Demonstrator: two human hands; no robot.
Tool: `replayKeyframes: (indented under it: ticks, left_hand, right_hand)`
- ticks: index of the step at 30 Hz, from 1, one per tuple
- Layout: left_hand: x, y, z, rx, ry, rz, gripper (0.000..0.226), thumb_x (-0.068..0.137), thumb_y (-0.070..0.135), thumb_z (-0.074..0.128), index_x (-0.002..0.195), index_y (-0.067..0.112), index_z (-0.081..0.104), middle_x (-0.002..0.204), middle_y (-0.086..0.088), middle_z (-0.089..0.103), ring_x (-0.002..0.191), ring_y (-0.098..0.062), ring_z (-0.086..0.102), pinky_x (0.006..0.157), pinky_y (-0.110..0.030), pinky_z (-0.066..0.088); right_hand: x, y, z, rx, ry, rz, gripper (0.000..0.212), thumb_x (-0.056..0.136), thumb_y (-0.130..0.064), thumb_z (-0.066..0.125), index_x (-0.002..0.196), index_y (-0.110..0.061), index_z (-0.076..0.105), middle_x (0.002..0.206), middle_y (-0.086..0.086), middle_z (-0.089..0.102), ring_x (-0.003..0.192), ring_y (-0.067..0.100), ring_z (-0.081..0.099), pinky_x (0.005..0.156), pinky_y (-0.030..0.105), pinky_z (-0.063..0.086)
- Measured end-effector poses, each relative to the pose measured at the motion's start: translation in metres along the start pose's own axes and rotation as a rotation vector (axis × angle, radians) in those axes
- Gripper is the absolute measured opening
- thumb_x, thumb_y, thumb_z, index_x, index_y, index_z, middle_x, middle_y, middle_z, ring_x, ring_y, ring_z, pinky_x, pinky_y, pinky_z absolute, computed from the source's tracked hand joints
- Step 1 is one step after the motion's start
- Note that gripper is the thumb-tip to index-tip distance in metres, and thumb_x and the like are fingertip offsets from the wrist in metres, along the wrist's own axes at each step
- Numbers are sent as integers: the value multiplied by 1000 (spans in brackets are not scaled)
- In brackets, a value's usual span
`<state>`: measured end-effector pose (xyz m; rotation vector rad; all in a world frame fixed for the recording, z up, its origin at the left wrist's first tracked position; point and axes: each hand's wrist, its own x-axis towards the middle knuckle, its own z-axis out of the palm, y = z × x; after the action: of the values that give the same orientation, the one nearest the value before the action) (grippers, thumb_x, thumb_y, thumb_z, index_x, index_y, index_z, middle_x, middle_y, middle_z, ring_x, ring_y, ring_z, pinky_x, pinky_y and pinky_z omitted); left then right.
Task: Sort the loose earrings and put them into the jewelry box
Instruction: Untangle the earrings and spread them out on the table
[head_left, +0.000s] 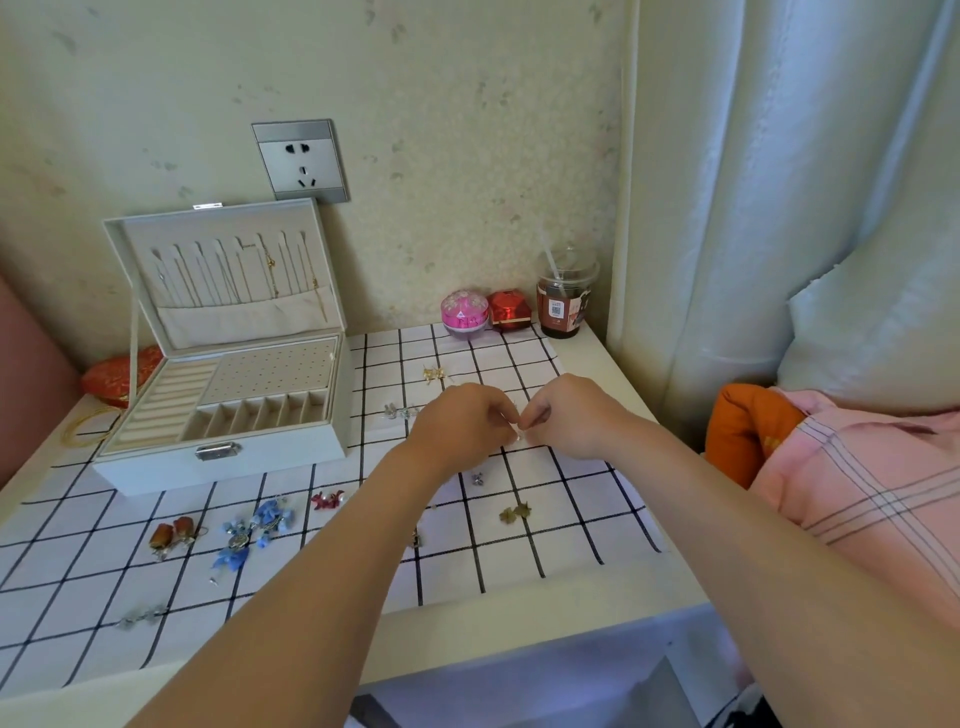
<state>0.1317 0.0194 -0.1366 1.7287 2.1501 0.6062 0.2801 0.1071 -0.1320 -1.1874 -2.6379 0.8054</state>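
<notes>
The left hand (462, 423) and right hand (569, 415) meet fingertip to fingertip above the cloth (467, 566). Both are curled and pinch a tiny silver earring (518, 435) between them. It is too small to tell whether it is one piece or a post and its back. The box (223, 452) stands open well off to the left of the left hand, and I can make out no earrings in its tray.

More pairs lie around the hands:
- a gold pair (434, 373) just beyond them
- a silver pair (400, 412) just left of the left hand
- a small stud (477, 478) just short of them
- an olive pair (514, 513) nearer the person
- a red pair (328, 500) and a blue pair (254, 530) left of the left forearm

The main risk is the pinch itself. A piece this small could slip as it passes between the hands, bounce on the cloth and get lost among the others. It could also roll right, off the worktop (587, 358) edge. A low carry to the box would take the left forearm over the red and blue pairs, which could scatter them or drag the cloth.
</notes>
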Motion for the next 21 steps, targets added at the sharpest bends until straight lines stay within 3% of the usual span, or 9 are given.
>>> replayKeyframes:
  ticks: [4, 9, 15, 21]
  left_hand:
    - [-8, -12, -20, 7, 28, 48, 13, 90, 27, 67, 101, 33, 71, 95, 18, 68, 77, 5, 57, 78, -22, 51]
    - [-29, -35, -42, 72, 50, 19, 15, 91, 26, 66, 97, 39, 71, 93, 22, 65, 76, 5, 57, 71, -16, 46]
    - [-49, -47, -43, 130, 16, 61, 16, 91, 25, 65, 99, 36, 72, 94, 22, 60, 84, -3, 61, 78, -23, 50]
    - [-53, -57, -43, 24, 6, 62, 16, 89, 25, 69, 99, 37, 70, 91, 23, 62, 82, -2, 62, 79, -25, 54]
  right_hand:
    - [-2, -8, -3, -23, 40, -11, 20, 88, -23, 72, 107, -28, 76, 112, -8, 69, 105, 13, 63, 94, 37, 53]
    - [-9, -36, 0, -89, 25, -114, 19, 93, -30, 65, 110, -33, 73, 109, -11, 67, 101, 11, 61, 87, 33, 53]
    - [-10, -60, 7, -263, -80, -165, 19, 89, -31, 71, 106, -29, 77, 105, -12, 71, 98, 12, 64, 83, 32, 53]
    - [-3, -66, 13, -316, -108, -138, 12, 86, -23, 71, 92, -28, 80, 95, -14, 74, 90, 11, 66, 79, 32, 56]
